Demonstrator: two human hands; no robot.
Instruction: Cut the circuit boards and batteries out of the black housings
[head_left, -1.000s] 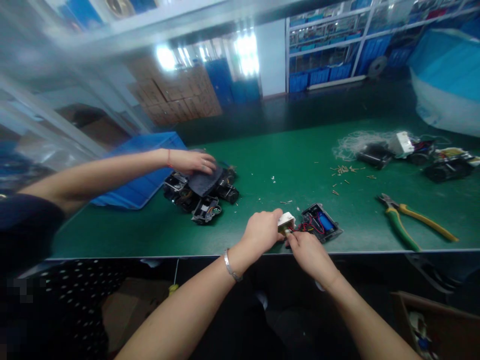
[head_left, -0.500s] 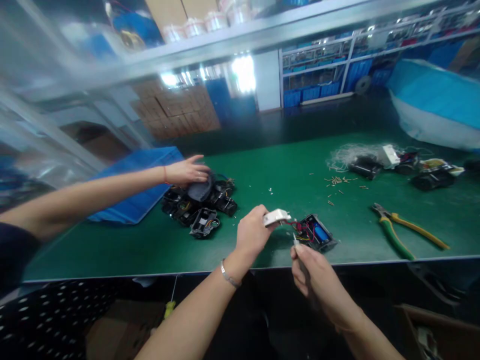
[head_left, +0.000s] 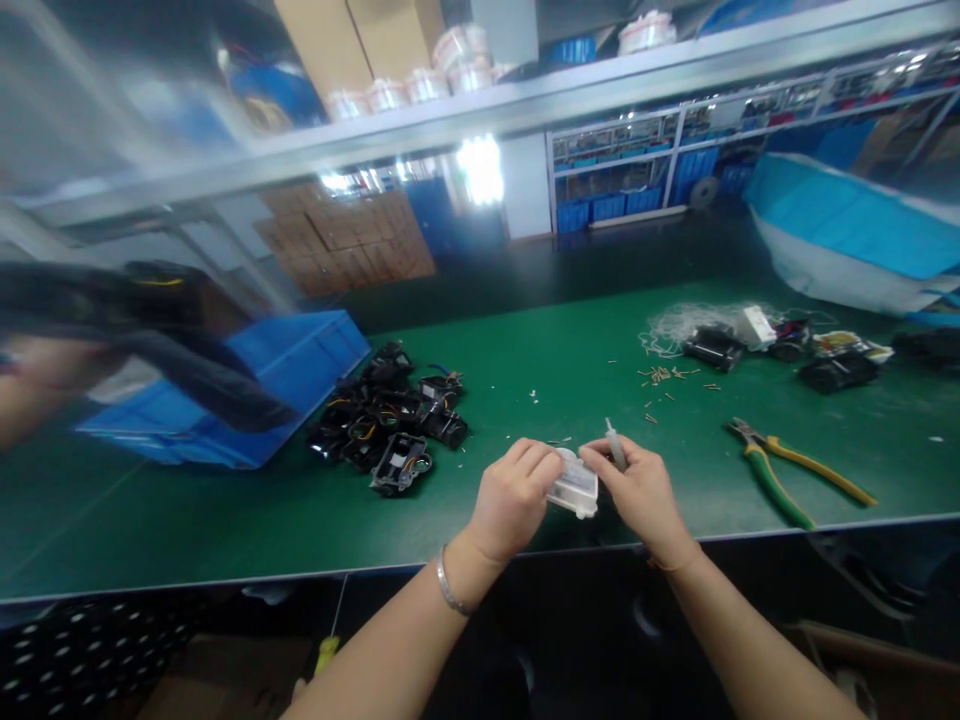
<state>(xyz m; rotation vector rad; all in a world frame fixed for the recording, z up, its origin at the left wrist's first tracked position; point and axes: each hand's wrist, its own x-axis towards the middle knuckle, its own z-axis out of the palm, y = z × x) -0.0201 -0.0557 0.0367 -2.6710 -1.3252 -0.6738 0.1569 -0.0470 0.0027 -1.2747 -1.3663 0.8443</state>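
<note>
Left hand (head_left: 514,497): closed around the near-left end of a small white plastic housing (head_left: 574,492), fingers curled over its top edge. Held just above the near edge of the green bench mat (head_left: 600,380).

Right hand (head_left: 639,490): fingers pinching the right end of the same white plastic housing, with a slim grey tool (head_left: 615,445), apparently a small screwdriver, gripped alongside and pointing up and away. The two hands meet over the piece; its underside is hidden.

Stage, as a judgement: the housing is lifted off the mat and in both hands, so work on this one piece looks underway rather than finished; whether any fastener is in or out cannot be told. The stock of black parts to the left looks unworked.

Left of the hands: pile of black plastic modules (head_left: 390,420) with coloured wires showing, lying on the mat.

Beyond the pile: blue plastic bin (head_left: 300,370), tilted on the mat's left part. A blurred dark object (head_left: 187,370) passes in front of it, carried by another person's hand (head_left: 37,370) at far left.

Right of the hands: green-and-yellow-handled pliers (head_left: 795,470), flat on the mat, well apart from the hands.

Farther back: scattered small brass-coloured pins or screws (head_left: 660,378); a tangle of thin white wire (head_left: 682,322) with black and white parts beside it.
</note>
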